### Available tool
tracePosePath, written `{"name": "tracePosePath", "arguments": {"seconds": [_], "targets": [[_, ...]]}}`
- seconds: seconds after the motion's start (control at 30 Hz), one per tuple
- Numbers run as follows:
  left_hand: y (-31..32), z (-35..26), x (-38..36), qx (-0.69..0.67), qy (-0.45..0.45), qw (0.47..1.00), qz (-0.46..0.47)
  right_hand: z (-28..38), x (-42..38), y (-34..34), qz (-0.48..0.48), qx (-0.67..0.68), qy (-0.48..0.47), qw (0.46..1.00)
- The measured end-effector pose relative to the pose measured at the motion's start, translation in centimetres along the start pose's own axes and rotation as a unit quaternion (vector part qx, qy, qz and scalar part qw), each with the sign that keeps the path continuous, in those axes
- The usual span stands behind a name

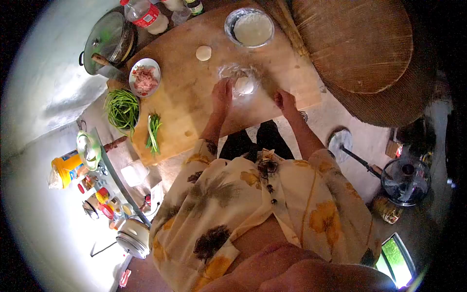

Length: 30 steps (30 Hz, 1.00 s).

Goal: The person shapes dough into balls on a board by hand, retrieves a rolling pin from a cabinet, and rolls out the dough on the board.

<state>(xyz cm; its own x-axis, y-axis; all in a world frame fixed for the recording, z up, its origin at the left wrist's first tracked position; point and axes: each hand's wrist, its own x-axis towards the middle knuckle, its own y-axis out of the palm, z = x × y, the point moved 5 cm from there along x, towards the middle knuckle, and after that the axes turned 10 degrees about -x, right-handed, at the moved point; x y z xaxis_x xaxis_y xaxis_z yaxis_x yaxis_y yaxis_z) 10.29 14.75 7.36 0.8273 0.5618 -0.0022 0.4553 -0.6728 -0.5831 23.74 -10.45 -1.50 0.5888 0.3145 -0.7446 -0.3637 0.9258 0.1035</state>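
Note:
A white round of dough (245, 85) lies in a patch of scattered flour on the wooden board (189, 87). My left hand (223, 94) is at its left edge, fingers closed and touching the rim of the dough. To the right of the dough, my right hand (285, 101) is closed in a fist just over the board. Whatever it grips blends into the brown board and cannot be made out. A second dough disc (204, 53) sits farther back. Behind the hands stands a metal bowl of white flour (251, 27).
On the left are a bowl of chopped meat (145, 78), a cleaver (110, 71), green beans (121, 109) and scallions (153, 132). A lidded pan (108, 41) and plastic bottle (147, 17) stand behind. Round woven trays (360, 44) lean at the right.

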Motion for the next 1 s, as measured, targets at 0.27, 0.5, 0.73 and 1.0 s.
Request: {"name": "tracePosePath", "arguments": {"seconds": [0.27,0.5,0.73,1.0], "targets": [[0.0,5.7,0.7,-0.039,0.098,0.989,-0.105,-3.0,-0.7,2.9,0.054,0.003,-0.052,0.997],[-2.0,4.3,0.6,-0.102,-0.007,0.995,0.012,-2.4,-7.1,3.1,-0.003,-0.117,-0.047,0.992],[-1.6,-2.4,-1.8,0.016,0.14,0.988,-0.056,-4.3,-10.3,-3.9,0.002,0.043,-0.069,0.997],[10.4,-10.7,-6.5,-0.12,0.065,0.991,-0.012,-18.9,-12.2,-29.2,-0.018,0.192,0.011,0.981]]}}
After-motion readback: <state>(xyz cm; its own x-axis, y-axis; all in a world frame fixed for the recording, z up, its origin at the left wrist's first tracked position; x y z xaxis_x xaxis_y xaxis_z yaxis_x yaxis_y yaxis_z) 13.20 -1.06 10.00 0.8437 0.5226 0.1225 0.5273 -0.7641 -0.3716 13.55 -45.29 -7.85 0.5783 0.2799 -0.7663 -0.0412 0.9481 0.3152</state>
